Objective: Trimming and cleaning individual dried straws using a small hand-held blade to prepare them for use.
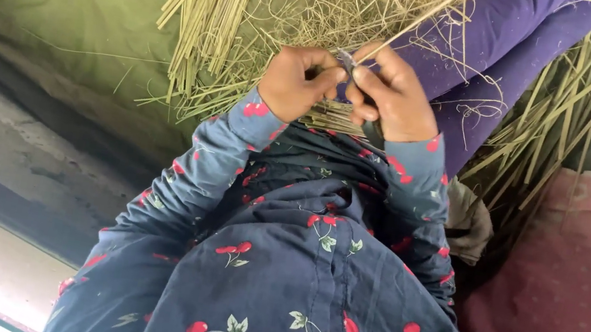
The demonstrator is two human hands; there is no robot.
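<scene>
Both hands meet just above the small bundle of cut straws (331,116): the left hand (294,83) is curled around thin stalks, and the right hand (393,98) pinches a small grey blade (345,61). Left of the bundle, a sheaf of straight stalks (209,10) lies on the green cloth (60,2).

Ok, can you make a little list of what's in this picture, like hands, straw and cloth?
left hand: closed on a small bundle of cut stalks
right hand: fingers pinched at the top of the same bundle, with a small greyish piece I cannot make out
loose straw: tangled heap just beyond the hands
stalk pile: neat, straight, on the green cloth
long stalks: lying at the right
purple cloth: beyond the right hand
pink cloth: at lower right
sleeves: dark blue with red cherries
</scene>
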